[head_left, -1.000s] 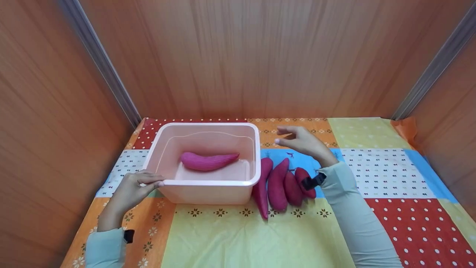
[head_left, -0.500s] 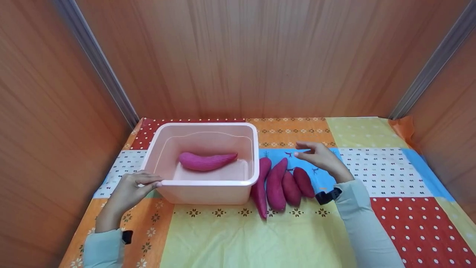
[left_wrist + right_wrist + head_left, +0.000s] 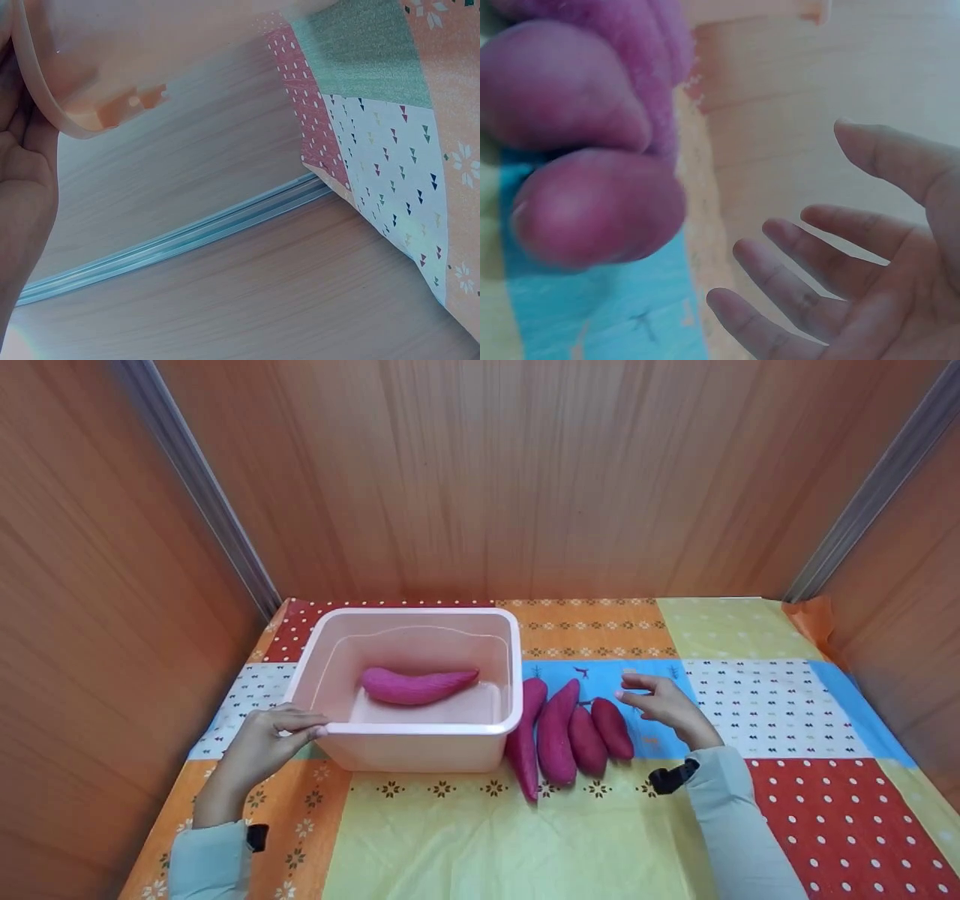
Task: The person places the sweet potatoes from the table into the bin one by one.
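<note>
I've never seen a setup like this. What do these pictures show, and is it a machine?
No machine: these are a person's two bare hands. The wide picture comes from a camera on the person's head, looking forward and down; the other two come from cameras on each wrist. A patchwork-patterned cloth covers the surface. On it stands a pale pink tub holding one purple root, seemingly a sweet potato. Four similar roots lie beside it, on the right. The left hand holds the tub's rim near its front left corner. The right hand holds nothing, its fingers near the rightmost root.
</note>
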The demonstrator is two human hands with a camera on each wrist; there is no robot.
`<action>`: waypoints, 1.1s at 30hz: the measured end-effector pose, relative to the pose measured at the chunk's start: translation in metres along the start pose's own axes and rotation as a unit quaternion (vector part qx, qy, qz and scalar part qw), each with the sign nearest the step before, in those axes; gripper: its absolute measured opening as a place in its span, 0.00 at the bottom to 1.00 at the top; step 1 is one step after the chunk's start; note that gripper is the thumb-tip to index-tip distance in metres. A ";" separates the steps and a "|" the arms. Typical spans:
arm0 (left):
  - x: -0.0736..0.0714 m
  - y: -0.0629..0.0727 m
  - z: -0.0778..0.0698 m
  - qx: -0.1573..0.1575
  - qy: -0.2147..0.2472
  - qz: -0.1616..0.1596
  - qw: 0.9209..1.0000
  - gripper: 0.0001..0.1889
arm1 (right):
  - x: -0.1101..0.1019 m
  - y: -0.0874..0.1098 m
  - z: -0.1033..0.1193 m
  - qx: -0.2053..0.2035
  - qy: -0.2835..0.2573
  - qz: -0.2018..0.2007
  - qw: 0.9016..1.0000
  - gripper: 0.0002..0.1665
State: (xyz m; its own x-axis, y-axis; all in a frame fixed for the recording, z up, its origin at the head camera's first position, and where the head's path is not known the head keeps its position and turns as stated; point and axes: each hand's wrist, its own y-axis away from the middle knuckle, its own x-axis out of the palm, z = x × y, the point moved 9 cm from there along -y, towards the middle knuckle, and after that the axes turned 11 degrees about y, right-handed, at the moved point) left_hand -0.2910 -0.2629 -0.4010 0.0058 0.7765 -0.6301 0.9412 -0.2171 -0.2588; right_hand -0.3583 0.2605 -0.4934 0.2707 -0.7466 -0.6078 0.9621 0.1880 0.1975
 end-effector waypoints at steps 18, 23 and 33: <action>0.001 0.001 0.004 -0.024 0.012 0.013 1.000 0.12 | 0.028 -0.009 -0.045 0.053 -0.045 0.033 0.997 0.43; 0.002 0.001 0.003 -0.018 0.009 0.010 1.000 0.12 | 0.036 -0.013 -0.048 0.054 -0.036 0.032 0.997 0.43; 0.001 0.002 0.003 -0.005 0.005 0.004 1.000 0.12 | 0.041 -0.020 -0.045 0.044 -0.020 0.012 0.999 0.34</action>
State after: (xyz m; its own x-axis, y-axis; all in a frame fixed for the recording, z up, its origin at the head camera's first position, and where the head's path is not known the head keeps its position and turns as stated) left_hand -0.2903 -0.2637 -0.4043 0.0159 0.7802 -0.6253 0.9443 -0.2173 -0.2471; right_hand -0.3650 0.2547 -0.5572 0.2898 -0.7681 -0.5710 0.9485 0.1507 0.2787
